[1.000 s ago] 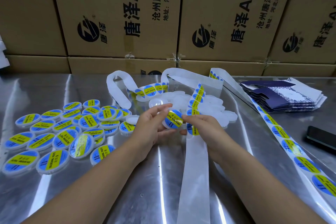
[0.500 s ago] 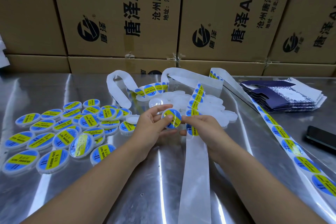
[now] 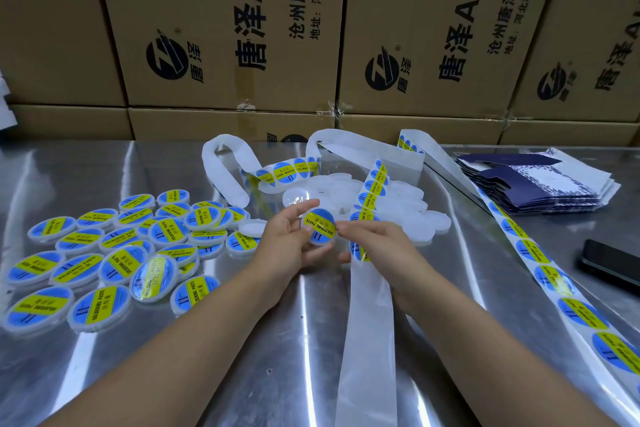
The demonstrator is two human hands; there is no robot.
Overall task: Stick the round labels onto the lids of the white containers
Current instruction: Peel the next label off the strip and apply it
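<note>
Left hand (image 3: 287, 246) grips one white container (image 3: 323, 242), held up above the counter (image 3: 242, 374) at centre. Its fingers are curled round the container's left and lower rim, thumb at the top edge. A round label (image 3: 319, 226), blue with a yellow band reading SOLDERING PASTE, sits on the lid facing the camera. Right hand (image 3: 377, 250) is curled, its fingertips bunched and pinching the container's right rim at the label edge.

Labelled containers (image 3: 121, 246) lie spread and partly overlapping on the left of the counter. A heap of unlabelled white containers (image 3: 405, 201) is just beyond the hands. A label strip (image 3: 550, 274) still carrying labels runs from far centre down to the near right. Another stretch of it crosses the heap and passes under the right hand. Bare backing strip (image 3: 367, 340) trails toward the near edge, and more of it loops at far centre.

A stack of flat dark blue cartons (image 3: 540, 184) is at far right, with a black phone (image 3: 613, 267) nearer on the right. Printed cardboard boxes (image 3: 225, 28) are stacked behind the counter.
</note>
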